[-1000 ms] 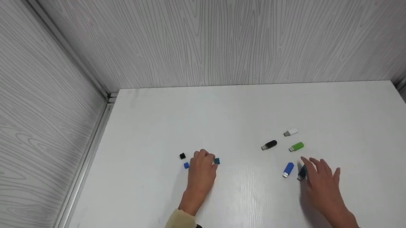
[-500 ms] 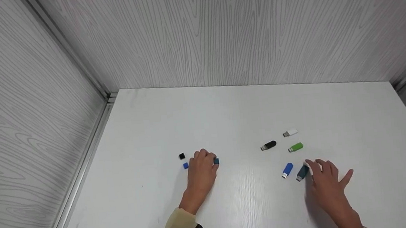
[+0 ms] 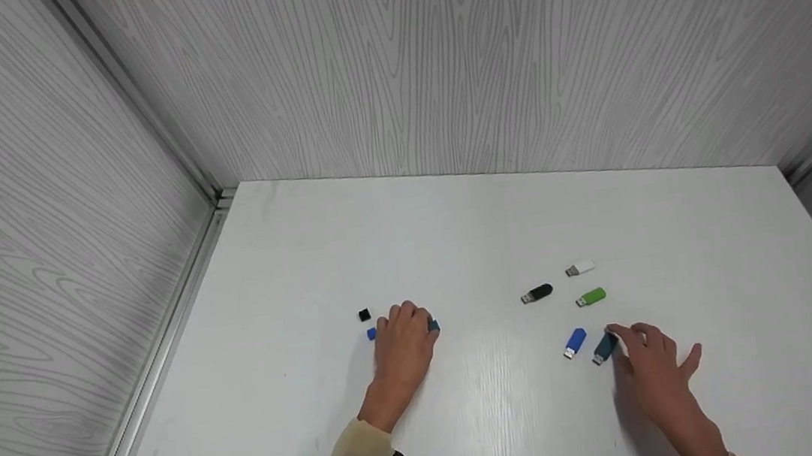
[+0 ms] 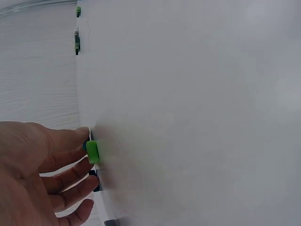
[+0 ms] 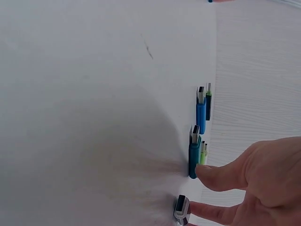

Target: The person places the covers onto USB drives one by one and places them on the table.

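My left hand [image 3: 405, 345] reaches down at the middle left, its thumb and index fingertip pinching a small teal cap [image 3: 434, 325]. In the left wrist view a green cap [image 4: 92, 152] stands just in front of those fingertips. A blue cap [image 3: 372, 333] and a black cap [image 3: 364, 315] lie to that hand's left. My right hand [image 3: 654, 364] has spread fingers. Its thumb is right at the end of a teal USB stick [image 3: 604, 348]; its index fingertip meets a silver-grey USB stick [image 5: 181, 209], mostly hidden from the head view by the hand.
A blue USB stick [image 3: 574, 343] lies left of the teal one. Farther back are green [image 3: 591, 297], black [image 3: 537, 293] and white [image 3: 581, 268] USB sticks. The white table [image 3: 482, 235] is bounded by grey wood-grain panels [image 3: 434, 66] at the back and sides.
The right hand has drawn slightly right and down, uncovering the teal USB stick, and its little finger is spread wider. The left hand has closed in on the teal cap, almost in place.
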Tool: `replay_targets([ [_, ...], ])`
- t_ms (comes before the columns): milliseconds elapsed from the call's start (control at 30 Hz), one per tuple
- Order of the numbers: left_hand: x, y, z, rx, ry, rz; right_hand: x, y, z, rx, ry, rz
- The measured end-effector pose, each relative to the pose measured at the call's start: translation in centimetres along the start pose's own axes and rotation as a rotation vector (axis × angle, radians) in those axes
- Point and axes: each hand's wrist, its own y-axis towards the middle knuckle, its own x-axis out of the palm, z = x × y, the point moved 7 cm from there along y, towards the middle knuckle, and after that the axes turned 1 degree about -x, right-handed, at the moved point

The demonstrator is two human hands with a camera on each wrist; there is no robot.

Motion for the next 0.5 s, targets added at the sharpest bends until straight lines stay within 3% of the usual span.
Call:
replay_targets([
  [167,-0.29,0.01,0.06,-0.013,-0.019,0.001,0.53,0.23,0.07,0.011,0.001,-0.011],
  [500,-0.97,-0.44,0.57,0.038,-0.008,0.130,0.58,0.28,0.05,0.009,0.023,-0.022],
])
